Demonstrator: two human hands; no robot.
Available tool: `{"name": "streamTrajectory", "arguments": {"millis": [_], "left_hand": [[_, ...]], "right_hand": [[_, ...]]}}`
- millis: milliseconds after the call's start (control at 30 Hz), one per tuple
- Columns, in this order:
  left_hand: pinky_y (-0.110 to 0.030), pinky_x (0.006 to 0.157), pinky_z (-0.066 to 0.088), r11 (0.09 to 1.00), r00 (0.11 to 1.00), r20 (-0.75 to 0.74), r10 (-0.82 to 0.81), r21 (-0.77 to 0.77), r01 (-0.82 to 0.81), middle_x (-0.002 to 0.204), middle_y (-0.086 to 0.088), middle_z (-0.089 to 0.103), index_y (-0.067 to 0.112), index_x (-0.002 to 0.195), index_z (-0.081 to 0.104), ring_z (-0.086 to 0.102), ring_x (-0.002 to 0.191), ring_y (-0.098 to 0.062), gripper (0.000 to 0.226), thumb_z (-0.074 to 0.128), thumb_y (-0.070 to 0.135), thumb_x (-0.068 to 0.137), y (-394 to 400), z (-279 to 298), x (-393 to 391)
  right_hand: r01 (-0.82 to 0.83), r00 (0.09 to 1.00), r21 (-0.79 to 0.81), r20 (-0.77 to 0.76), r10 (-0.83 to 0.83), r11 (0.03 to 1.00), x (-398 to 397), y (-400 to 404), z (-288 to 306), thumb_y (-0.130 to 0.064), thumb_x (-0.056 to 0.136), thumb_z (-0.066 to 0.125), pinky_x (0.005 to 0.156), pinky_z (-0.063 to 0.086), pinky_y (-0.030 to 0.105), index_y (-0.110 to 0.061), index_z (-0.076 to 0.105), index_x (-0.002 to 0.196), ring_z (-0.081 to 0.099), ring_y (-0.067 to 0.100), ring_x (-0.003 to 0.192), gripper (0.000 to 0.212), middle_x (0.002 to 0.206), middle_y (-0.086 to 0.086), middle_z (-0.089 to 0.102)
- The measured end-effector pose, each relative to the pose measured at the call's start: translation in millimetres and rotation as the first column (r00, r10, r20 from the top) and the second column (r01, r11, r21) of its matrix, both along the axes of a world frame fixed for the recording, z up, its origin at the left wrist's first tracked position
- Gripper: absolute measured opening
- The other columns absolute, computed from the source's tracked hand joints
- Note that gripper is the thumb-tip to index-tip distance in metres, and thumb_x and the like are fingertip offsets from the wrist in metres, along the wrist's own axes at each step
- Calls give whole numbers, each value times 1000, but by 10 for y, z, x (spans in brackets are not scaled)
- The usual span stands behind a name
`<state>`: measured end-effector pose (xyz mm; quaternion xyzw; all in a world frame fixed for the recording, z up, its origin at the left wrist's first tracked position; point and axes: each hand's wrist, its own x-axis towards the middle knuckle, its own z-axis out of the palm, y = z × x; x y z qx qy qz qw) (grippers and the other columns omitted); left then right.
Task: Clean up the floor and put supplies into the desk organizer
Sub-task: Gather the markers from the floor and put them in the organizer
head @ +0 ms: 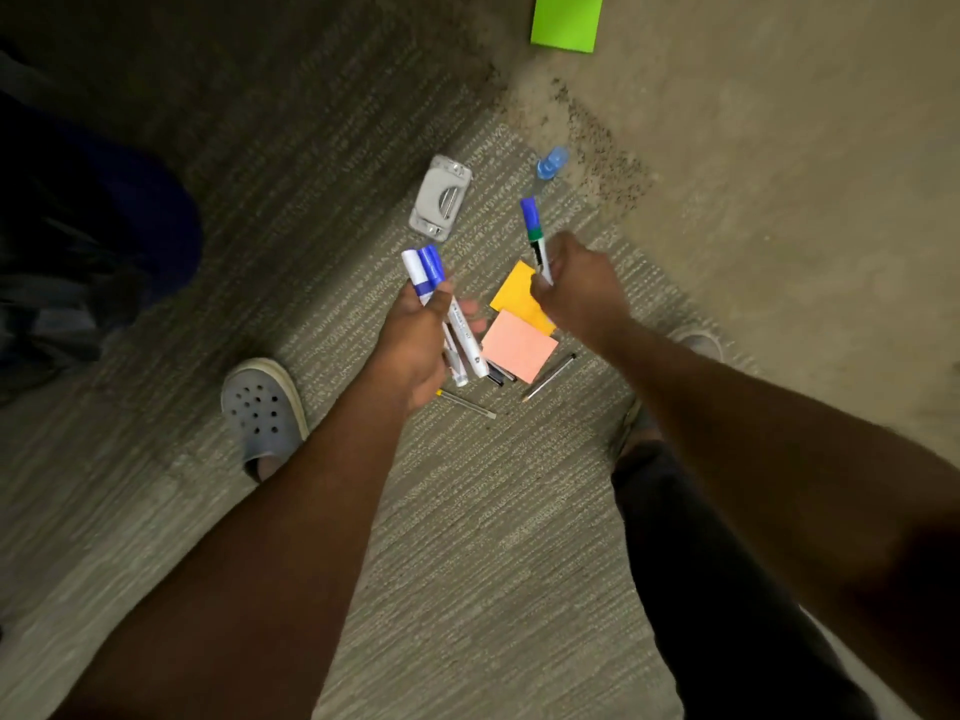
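My left hand (415, 340) grips a bundle of white markers with blue caps (431, 272), held above the carpet. My right hand (582, 288) pinches two more markers (535, 236), one blue-capped and one green-capped, pointing up and away. Below the hands on the floor lie an orange sticky-note pad (514, 296) and a pink pad (519, 350), a pencil (550, 379), another pencil (467, 402) and a dark pen (498, 376) partly hidden by my left hand. A grey hole punch (441, 200) and a small blue-capped bottle (550, 166) lie farther away. The desk organizer is out of view.
A green sticky-note pad (566, 20) lies on the tan carpet at the top. My feet in grey clogs (262, 407) stand either side of the pile. A dark blue object (104, 226) fills the left edge.
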<state>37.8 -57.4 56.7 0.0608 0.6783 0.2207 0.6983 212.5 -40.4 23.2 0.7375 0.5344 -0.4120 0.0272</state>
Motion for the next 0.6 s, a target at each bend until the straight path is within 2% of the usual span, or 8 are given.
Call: {"name": "streamTrajectory", "arguments": {"millis": [100, 167, 233, 333, 400, 500, 600], "left_hand": [[-52, 87, 50, 1000, 998, 58, 4, 4, -4, 87, -8, 64, 25, 108, 54, 64, 80, -28, 14, 43, 19, 102, 63, 583, -88], [-56, 88, 49, 1000, 996, 91, -9, 12, 8, 87, -9, 64, 25, 107, 54, 65, 79, -27, 14, 43, 18, 102, 132, 1018, -203], [-55, 84, 51, 999, 991, 135, -25, 23, 22, 89, -9, 66, 25, 111, 54, 67, 81, -26, 15, 43, 19, 101, 175, 1448, -352], [-61, 91, 47, 998, 986, 164, -41, 50, 33, 90, -9, 67, 21, 119, 51, 69, 79, -24, 19, 44, 18, 101, 231, 2082, -570], [-63, 93, 45, 997, 985, 167, -37, 73, 25, 89, -9, 67, 18, 119, 49, 70, 76, -23, 19, 43, 16, 101, 292, 2563, -717], [-58, 81, 52, 994, 984, 178, -16, 106, -3, 87, -10, 66, 19, 115, 51, 70, 74, -25, 19, 42, 10, 100, 384, 3271, -916], [-51, 71, 56, 990, 978, 210, -6, 136, -24, 86, -11, 65, 18, 113, 54, 68, 77, -29, 27, 41, 2, 97, 449, 4049, -1157]], "right_hand": [[61, 993, 13, -102, -60, 998, -196, -84, 658, -18, 85, 61, 58, 38, 24, -13, 50, 116, 57, 22, 67, 33, 85, 7, 67], [54, 985, 61, -169, -43, 997, -348, -29, 1147, -17, 84, 60, 50, 34, 21, -14, 48, 117, 52, 13, 58, 35, 79, 3, 64], [42, 970, 103, -241, -16, 994, -497, 77, 1656, -16, 83, 59, 52, 38, 25, -16, 48, 117, 57, 16, 61, 36, 79, 2, 65], [10, 956, 147, -292, 33, 989, -687, 248, 2407, -16, 81, 58, 58, 47, 32, -16, 48, 118, 61, 22, 65, 38, 78, 1, 64], [-25, 951, 158, -301, 73, 987, -790, 337, 2904, -19, 78, 59, 57, 44, 32, -17, 49, 113, 59, 22, 64, 37, 77, -1, 64], [-88, 944, 163, -301, 134, 983, -934, 466, 3560, -23, 75, 61, 58, 34, 26, -15, 52, 104, 51, 18, 61, 31, 75, -4, 59], [-67, 943, 186, -309, 123, 980, -1140, 519, 4253, -20, 77, 62, 60, 38, 28, -15, 53, 98, 53, 21, 64, 24, 77, -1, 62]]}}
